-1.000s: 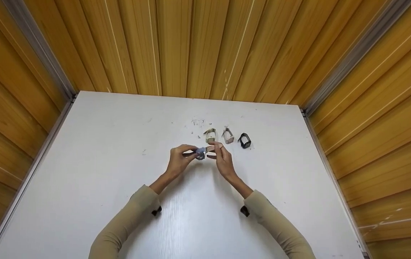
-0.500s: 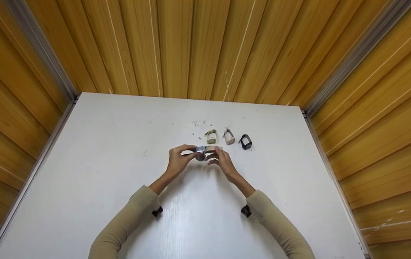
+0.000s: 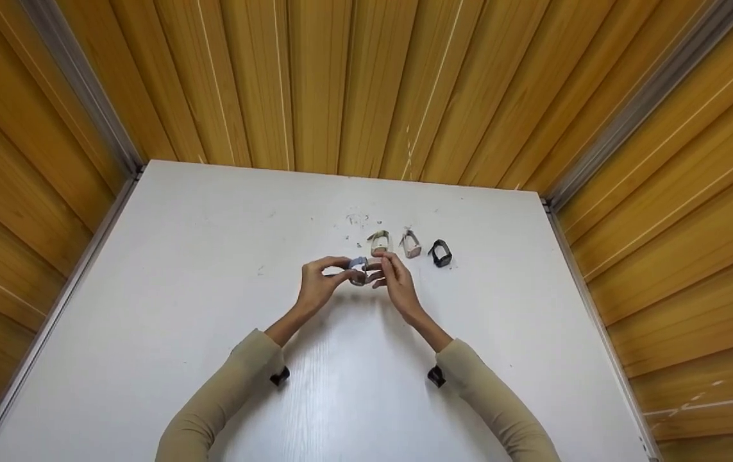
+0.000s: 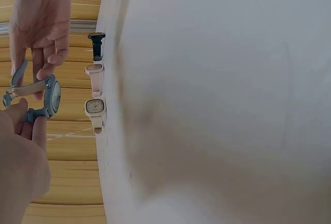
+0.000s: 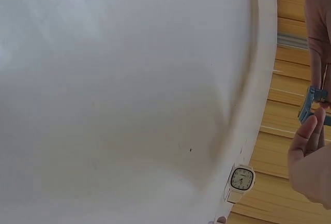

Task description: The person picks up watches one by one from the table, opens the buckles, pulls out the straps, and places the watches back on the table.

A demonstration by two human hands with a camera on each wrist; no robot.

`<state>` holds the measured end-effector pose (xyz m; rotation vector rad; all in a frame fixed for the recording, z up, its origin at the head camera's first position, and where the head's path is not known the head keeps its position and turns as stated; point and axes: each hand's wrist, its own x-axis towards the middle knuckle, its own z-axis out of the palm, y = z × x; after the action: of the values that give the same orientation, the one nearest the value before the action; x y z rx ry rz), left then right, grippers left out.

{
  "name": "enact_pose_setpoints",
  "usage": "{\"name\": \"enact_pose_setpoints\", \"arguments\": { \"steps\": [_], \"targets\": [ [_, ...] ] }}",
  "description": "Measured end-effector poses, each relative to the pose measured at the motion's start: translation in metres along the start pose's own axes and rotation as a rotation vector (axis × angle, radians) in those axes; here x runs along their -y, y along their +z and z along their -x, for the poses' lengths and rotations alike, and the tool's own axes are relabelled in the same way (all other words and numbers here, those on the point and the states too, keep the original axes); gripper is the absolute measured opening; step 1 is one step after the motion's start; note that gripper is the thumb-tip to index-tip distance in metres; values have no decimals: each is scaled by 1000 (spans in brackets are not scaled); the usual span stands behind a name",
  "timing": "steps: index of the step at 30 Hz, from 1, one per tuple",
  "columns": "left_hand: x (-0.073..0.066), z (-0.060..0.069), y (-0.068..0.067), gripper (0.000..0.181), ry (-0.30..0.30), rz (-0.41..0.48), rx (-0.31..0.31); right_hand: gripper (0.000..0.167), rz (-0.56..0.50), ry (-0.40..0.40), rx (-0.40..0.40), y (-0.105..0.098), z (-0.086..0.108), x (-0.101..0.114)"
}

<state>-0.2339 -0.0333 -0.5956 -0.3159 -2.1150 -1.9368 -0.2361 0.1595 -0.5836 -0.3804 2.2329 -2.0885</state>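
Note:
Just above the white table, both hands hold a blue wristwatch (image 3: 358, 271). My left hand (image 3: 318, 285) pinches it from the left, thumb against the watch. From the other side, my right hand (image 3: 399, 285) has thumb and fingers on the strap. In the left wrist view the buckled-looking loop of the blue watch (image 4: 51, 97) shows, its strap (image 4: 20, 73) reaching up to the right hand's fingers. Part of the watch (image 5: 306, 105) appears at the edge of the right wrist view, mostly covered by fingers.
Beyond the hands three more watches stand in a row on the white table (image 3: 231, 218): a cream one (image 3: 379, 242), a pink one (image 3: 411, 244) and a black one (image 3: 441, 253). Wood-patterned walls (image 3: 315, 83) rise behind the table and at its sides.
The right hand's fingers shifted along the strap: half a second ago a pale strap length showed between the hands, now fingers cover more of it. The left hand keeps its hold.

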Motion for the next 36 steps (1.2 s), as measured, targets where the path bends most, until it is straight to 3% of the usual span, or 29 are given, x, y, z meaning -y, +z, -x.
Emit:
{"name": "enact_pose_setpoints", "arguments": {
  "steps": [8, 13, 25, 31, 36],
  "targets": [
    [-2, -3, -2, 21, -22, -32, -18, 31, 191, -139, 25, 8, 8, 24],
    [-3, -3, -1, 22, -48, -34, -11, 38, 252, -252, 11, 12, 13, 30],
    [-2, 0, 1, 25, -77, -9, 64, 41, 214, -318, -44, 13, 12, 25],
    [-24, 2, -1, 30, -13, -9, 135, 41, 193, -333, -11, 15, 10, 25],
    [-41, 2, -5, 26, 7, -10, 147, 41, 199, -319, -4, 16, 9, 27]
  ]
}}
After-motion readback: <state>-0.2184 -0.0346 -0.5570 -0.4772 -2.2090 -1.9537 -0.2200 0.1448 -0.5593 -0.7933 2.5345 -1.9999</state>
